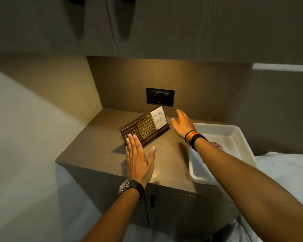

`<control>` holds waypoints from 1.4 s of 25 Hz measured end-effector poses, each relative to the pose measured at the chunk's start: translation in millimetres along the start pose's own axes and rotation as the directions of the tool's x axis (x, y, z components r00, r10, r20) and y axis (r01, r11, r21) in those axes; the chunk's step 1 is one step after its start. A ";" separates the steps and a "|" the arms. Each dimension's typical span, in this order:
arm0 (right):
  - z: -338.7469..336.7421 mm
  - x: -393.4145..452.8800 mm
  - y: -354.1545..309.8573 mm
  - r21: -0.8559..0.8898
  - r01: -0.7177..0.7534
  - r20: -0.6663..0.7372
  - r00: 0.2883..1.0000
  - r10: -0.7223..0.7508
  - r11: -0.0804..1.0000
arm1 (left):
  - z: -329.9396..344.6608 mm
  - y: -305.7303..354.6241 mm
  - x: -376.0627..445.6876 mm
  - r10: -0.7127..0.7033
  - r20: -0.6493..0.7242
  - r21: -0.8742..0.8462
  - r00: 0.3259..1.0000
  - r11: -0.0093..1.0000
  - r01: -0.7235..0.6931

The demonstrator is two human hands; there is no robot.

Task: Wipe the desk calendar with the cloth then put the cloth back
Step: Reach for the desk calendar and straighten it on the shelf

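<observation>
Head view. One desk calendar (144,128) stands on one brown cabinet top (98,142), below one black wall socket (160,96). One white tray (241,137) rests on the right part of the cabinet top, its near corner overhanging the front edge. One cloth (217,145) lies inside the tray; only a small pink-and-white portion shows beyond the right forearm, so its shape cannot be determined.

The calendar leans back on a dark wooden base, face toward the camera. Its long axis runs diagonally from near-left to far-right. The left section is dark with rows of small markings, the middle section is a gold grid, and the right section is a white card (159,120) reading "To Do List".

Two hands are in view. The left hand (138,158) is flat, palm down, fingers extended and released, holding nothing; its fingertips (129,137) overlap the calendar's near-left end. The right hand (183,125) is spread, fingers released, holding nothing, just beside the calendar's right end and apart from it. One watch (128,186) is on the left wrist; several bands (193,137) are on the right wrist.
</observation>
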State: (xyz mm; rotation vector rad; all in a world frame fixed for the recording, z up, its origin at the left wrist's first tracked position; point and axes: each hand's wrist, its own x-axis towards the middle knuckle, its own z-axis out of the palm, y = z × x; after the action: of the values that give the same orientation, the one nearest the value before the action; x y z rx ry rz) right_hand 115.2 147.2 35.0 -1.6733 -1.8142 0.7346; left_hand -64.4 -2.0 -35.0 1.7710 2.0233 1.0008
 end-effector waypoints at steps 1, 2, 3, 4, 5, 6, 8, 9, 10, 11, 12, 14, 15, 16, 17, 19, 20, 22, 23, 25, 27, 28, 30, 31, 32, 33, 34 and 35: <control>8.6 12.1 -4.6 0.029 -0.040 0.024 0.999 0.039 0.999 | -5.0 -8.6 1.9 -0.061 -0.031 -0.019 0.998 0.998 0.060; 15.2 21.4 -6.0 0.029 -0.074 0.045 0.996 0.073 0.997 | -9.2 -15.4 4.6 -0.108 -0.048 -0.031 0.993 0.994 0.107; 20.3 29.2 -5.4 0.016 -0.098 0.063 0.993 0.097 0.995 | -12.5 -20.9 7.7 -0.147 -0.058 -0.039 0.987 0.989 0.145; 25.9 36.4 -6.0 0.011 -0.117 0.077 0.990 0.116 0.993 | -15.8 -26.4 11.9 -0.183 -0.061 -0.051 0.981 0.982 0.180; 30.2 42.7 -6.3 0.028 -0.145 0.085 0.986 0.143 0.989 | -18.3 -29.8 16.7 -0.213 -0.050 -0.074 0.976 0.975 0.209; 34.0 47.6 -6.0 0.065 -0.181 0.091 0.980 0.175 0.981 | -20.0 -31.1 21.6 -0.235 -0.028 -0.104 0.972 0.967 0.231; 43.8 57.2 -4.6 0.141 -0.235 0.107 0.969 0.221 0.962 | -20.2 -29.6 30.5 -0.276 0.012 -0.184 0.961 0.944 0.273; 47.6 60.8 -4.2 0.170 -0.245 0.117 0.967 0.228 0.954 | -19.4 -27.0 35.3 -0.300 0.039 -0.232 0.953 0.925 0.301; 50.6 63.4 -5.2 0.198 -0.249 0.131 0.965 0.226 0.948 | -19.0 -24.6 40.1 -0.316 0.071 -0.279 0.946 0.904 0.323; 52.7 65.4 -6.0 0.228 -0.248 0.145 0.965 0.219 0.942 | -18.0 -22.3 43.9 -0.323 0.099 -0.320 0.941 0.885 0.337; 54.2 65.9 -7.4 0.260 -0.249 0.157 0.964 0.214 0.933 | -17.0 -21.0 46.7 -0.326 0.118 -0.353 0.938 0.869 0.346; 54.6 61.1 -8.8 0.305 -0.257 0.150 0.964 0.220 0.917 | -17.1 -20.0 51.1 -0.331 0.140 -0.394 0.933 0.846 0.359; 54.6 55.9 -8.8 0.313 -0.254 0.128 0.966 0.225 0.915 | -19.1 -21.7 55.2 -0.334 0.145 -0.409 0.931 0.837 0.364; 54.8 48.2 -8.5 0.313 -0.251 0.103 0.968 0.230 0.916 | -23.1 -24.3 61.2 -0.339 0.146 -0.425 0.930 0.827 0.368; 56.1 39.1 -7.6 0.315 -0.242 0.080 0.970 0.228 0.918 | -28.0 -28.3 68.9 -0.344 0.142 -0.444 0.928 0.816 0.371; 60.7 15.5 -7.8 0.332 -0.226 0.054 0.974 0.221 0.916 | -42.0 -37.9 88.6 -0.363 0.122 -0.473 0.924 0.797 0.375; 64.3 2.6 -7.8 0.340 -0.223 0.043 0.974 0.222 0.914 | -48.6 -42.6 98.5 -0.384 0.113 -0.480 0.916 0.786 0.389; 77.0 -22.4 -9.2 0.354 -0.221 0.008 0.972 0.234 0.909 | -58.3 -53.2 115.4 -0.427 0.112 -0.494 0.897 0.759 0.423; 84.5 -31.1 -10.4 0.364 -0.220 -0.015 0.970 0.242 0.905 | -61.0 -57.8 121.4 -0.436 0.127 -0.499 0.891 0.748 0.437; 95.2 -40.9 -15.0 0.382 -0.232 -0.060 0.960 0.274 0.895 | -62.6 -64.8 127.8 -0.426 0.155 -0.496 0.892 0.747 0.443; 98.4 -42.5 -18.4 0.396 -0.256 -0.091 0.945 0.315 0.882 | -60.5 -70.2 129.9 -0.394 0.182 -0.497 0.901 0.754 0.431; 98.0 -42.6 -19.8 0.391 -0.268 -0.097 0.939 0.329 0.880 | -60.1 -72.0 130.2 -0.376 0.204 -0.502 0.904 0.753 0.426; 98.4 -42.9 -22.7 0.388 -0.286 -0.116 0.928 0.354 0.876 | -62.1 -76.8 132.9 -0.330 0.264 -0.512 0.906 0.748 0.422; 99.7 -42.9 -23.4 0.391 -0.288 -0.127 0.924 0.361 0.874 | -62.9 -79.5 135.5 -0.305 0.293 -0.512 0.906 0.750 0.418; 99.7 -45.5 -25.1 0.402 -0.299 -0.124 0.918 0.376 0.865 | -65.0 -80.8 137.0 -0.286 0.317 -0.504 0.904 0.756 0.416; 102.2 -46.5 -22.8 0.410 -0.303 -0.129 0.914 0.384 0.860 | -65.1 -83.4 138.7 -0.273 0.331 -0.497 0.903 0.764 0.413; 101.9 -49.5 -26.5 0.407 -0.318 -0.125 0.909 0.397 0.856 | -69.2 -83.3 140.8 -0.262 0.344 -0.481 0.901 0.775 0.409; 103.5 -49.4 -26.1 0.411 -0.323 -0.121 0.908 0.402 0.853 | -69.6 -85.6 143.5 -0.243 0.359 -0.478 0.901 0.781 0.401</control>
State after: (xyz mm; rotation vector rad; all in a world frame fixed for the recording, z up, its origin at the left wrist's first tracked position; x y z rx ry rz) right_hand 25.9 93.7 -19.8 -1.7631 -1.1292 0.9668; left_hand -202.9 110.9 -6.8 1.1350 1.5801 1.0122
